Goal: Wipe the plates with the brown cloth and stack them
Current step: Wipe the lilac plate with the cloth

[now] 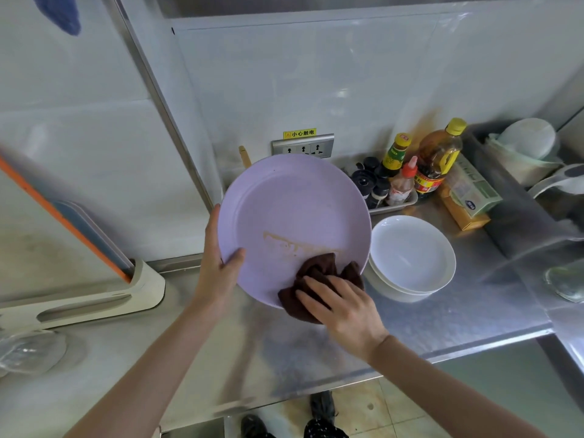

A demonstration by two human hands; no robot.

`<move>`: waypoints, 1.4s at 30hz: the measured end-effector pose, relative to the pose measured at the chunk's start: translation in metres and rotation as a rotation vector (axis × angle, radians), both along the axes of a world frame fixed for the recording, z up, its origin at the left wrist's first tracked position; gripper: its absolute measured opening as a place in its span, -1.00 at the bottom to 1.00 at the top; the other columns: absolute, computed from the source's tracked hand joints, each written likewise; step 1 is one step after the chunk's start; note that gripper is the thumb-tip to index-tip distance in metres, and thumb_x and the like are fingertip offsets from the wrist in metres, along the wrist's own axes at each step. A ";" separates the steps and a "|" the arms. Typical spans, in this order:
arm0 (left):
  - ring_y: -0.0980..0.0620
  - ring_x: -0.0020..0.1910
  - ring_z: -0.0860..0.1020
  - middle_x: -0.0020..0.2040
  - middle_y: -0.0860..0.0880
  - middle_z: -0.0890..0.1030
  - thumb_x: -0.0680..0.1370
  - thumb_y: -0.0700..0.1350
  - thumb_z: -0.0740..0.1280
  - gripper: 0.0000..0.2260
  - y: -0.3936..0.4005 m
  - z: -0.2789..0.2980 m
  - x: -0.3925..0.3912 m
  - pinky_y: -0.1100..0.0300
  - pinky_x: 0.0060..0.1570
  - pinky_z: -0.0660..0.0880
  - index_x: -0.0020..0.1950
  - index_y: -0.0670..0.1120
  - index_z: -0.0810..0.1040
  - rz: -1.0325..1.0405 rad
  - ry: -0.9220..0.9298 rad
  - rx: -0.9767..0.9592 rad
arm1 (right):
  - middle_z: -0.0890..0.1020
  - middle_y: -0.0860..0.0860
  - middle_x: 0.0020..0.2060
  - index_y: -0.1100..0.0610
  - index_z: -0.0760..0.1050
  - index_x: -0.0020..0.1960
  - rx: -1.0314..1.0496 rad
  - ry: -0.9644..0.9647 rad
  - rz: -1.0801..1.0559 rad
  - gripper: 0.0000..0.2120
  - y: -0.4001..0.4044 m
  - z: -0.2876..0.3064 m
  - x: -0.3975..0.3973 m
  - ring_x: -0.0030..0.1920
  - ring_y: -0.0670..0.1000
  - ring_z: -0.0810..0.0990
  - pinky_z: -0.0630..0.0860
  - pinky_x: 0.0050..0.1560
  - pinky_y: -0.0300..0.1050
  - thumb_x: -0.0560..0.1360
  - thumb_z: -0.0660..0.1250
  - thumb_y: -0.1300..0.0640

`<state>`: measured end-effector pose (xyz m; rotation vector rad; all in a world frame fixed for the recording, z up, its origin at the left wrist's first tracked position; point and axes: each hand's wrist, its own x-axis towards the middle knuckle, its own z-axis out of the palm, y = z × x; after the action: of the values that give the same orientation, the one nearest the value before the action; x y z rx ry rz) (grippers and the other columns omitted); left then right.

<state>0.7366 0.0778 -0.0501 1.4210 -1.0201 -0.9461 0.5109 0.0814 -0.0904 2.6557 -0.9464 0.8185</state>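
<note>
- Right hand [343, 306]: fingers spread and flattened, pressing the brown cloth [319, 281] onto the lower inner face of the purple plate [294, 213]; cloth bunched, partly over the plate's lower rim.
- Left hand [218, 260]: clamped on the plate's left rim, thumb on the inner face, fingers behind; plate held tilted, face toward the camera, above the steel table [442, 314].
- Plate: brownish streak of residue just above the cloth.
- Just right of the right hand: stack of white bowls [410, 257] on the table, close beside the plate's right edge.
- Beyond the bowls: tray with sauce bottles [423, 165] against the wall; wall socket [303, 148] behind the plate's top edge.
- Far left of the left hand: cutting-board rack [94, 289].
</note>
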 end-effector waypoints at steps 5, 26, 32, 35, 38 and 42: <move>0.11 0.41 0.29 0.45 0.04 0.29 0.38 -0.28 0.20 -0.34 0.002 0.002 -0.005 -0.01 0.41 0.27 0.46 0.05 0.18 0.022 0.019 -0.008 | 0.67 0.08 0.01 0.10 0.67 0.01 0.036 -0.013 -0.005 -0.62 0.002 0.002 -0.008 -0.16 0.14 0.63 0.60 -0.16 -0.05 0.48 0.12 0.36; 0.44 0.35 0.25 0.43 0.25 0.29 0.66 -0.13 0.04 -0.64 0.014 -0.001 -0.033 0.44 0.35 0.21 0.34 0.29 0.22 -0.127 0.039 0.055 | 0.37 0.06 0.42 -0.05 0.35 0.42 0.798 -0.584 -0.519 -0.47 -0.004 0.025 0.055 0.44 0.18 0.22 0.16 0.43 0.12 0.50 0.07 -0.18; 0.35 0.38 0.28 0.35 0.35 0.36 0.59 0.09 0.09 -0.71 0.004 -0.003 -0.030 0.14 0.46 0.18 0.28 0.36 0.32 -0.063 0.123 0.086 | 0.02 -0.09 0.54 -0.25 -0.05 0.50 0.755 -0.034 -0.152 -0.40 0.022 0.006 0.067 0.51 0.27 -0.08 -0.04 0.40 0.38 0.50 -0.28 -0.38; 0.25 0.40 0.31 0.41 0.18 0.37 0.56 0.12 0.11 -0.64 0.002 -0.001 -0.025 0.07 0.46 0.19 0.36 0.23 0.32 -0.054 0.189 0.069 | 0.16 -0.03 0.52 -0.20 0.06 0.50 0.650 0.033 -0.196 -0.45 0.010 0.007 0.076 0.44 0.35 0.16 0.18 0.30 0.44 0.56 -0.24 -0.29; 0.22 0.40 0.32 0.40 0.14 0.40 0.62 0.02 0.08 -0.70 -0.004 0.005 -0.021 0.07 0.47 0.18 0.34 0.19 0.35 -0.080 0.233 0.049 | 0.30 0.01 0.46 -0.16 0.18 0.47 0.528 0.031 -0.304 -0.50 -0.018 0.010 0.090 0.34 0.38 0.33 0.36 0.17 0.41 0.56 -0.02 -0.22; 0.20 0.41 0.31 0.41 0.16 0.40 0.63 -0.07 0.06 -0.66 -0.004 0.007 -0.014 0.06 0.46 0.20 0.41 0.12 0.32 -0.120 0.203 0.053 | 0.36 0.03 0.43 -0.13 0.24 0.46 0.500 0.013 -0.375 -0.48 -0.054 0.015 0.093 0.33 0.39 0.35 0.39 0.11 0.40 0.53 0.01 -0.23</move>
<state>0.7227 0.0735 -0.0428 1.2886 -0.9417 -1.1873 0.6035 0.0278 -0.0750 2.7120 -1.7717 0.5276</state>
